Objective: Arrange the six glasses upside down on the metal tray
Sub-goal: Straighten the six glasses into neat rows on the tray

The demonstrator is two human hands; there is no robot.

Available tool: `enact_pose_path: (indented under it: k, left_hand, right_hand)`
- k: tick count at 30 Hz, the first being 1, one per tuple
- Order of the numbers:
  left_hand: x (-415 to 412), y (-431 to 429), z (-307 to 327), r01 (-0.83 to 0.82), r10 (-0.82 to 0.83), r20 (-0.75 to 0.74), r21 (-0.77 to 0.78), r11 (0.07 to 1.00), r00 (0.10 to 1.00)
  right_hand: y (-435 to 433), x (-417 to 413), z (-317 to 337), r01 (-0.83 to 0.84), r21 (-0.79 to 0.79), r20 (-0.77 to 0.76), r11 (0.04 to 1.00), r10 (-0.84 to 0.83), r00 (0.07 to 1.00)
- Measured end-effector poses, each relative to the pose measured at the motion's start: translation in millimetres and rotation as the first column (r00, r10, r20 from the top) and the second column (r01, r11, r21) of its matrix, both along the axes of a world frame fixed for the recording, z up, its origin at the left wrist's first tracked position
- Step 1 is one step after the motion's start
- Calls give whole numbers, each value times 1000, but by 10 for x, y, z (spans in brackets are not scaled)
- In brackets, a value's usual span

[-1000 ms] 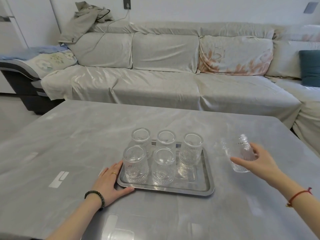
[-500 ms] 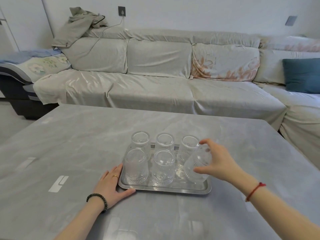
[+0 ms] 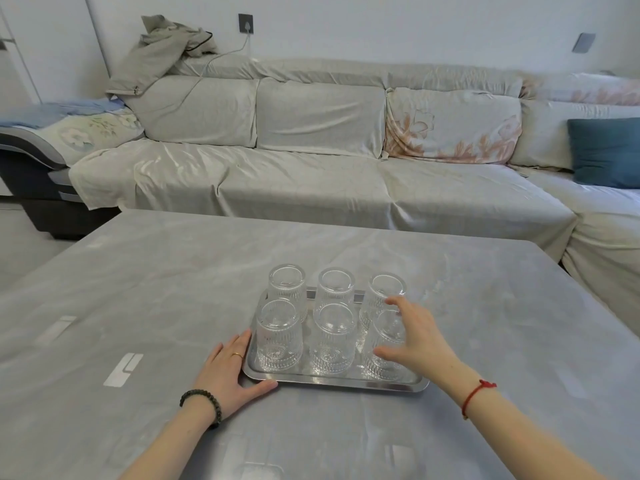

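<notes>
Pretty much the home stretch here. The tray (image 3: 332,383) sits on the grey table (image 3: 173,289) and all six glasses are on it, bottoms up, two rows of three. Back row (image 3: 336,284) looks settled, and so do the front left glass (image 3: 278,336) and the front middle glass (image 3: 333,341).

The last glass (image 3: 382,355) is in the front right corner, rim down on the tray as far as one can tell. The right hand (image 3: 415,336) is wrapped around it, thumb on the near side, fingers over the far side, so not let go yet. The left hand (image 3: 227,370) lies flat and open on the table, thumb against the tray's near left edge, steadying it and gripping nothing.

What's left, I'd say: release that glass and maybe nudge it in line.
</notes>
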State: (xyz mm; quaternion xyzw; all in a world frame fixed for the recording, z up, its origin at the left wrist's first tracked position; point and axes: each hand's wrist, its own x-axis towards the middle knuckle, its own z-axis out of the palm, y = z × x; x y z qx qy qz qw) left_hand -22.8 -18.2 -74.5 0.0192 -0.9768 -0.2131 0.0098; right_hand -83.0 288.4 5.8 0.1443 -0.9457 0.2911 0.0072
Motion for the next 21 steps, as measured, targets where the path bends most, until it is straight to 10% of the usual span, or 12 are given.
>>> enact_pose_path:
  k: [9, 21]
  left_hand:
    - [38, 88, 128, -20, 98, -114, 547, 837, 989]
    - [-192, 407, 339, -41, 210, -151, 712, 701, 966]
  right_hand:
    - [-277, 503, -20, -155, -297, -417, 942, 18, 909]
    - [-862, 614, -263, 80, -362, 39, 929, -70, 997]
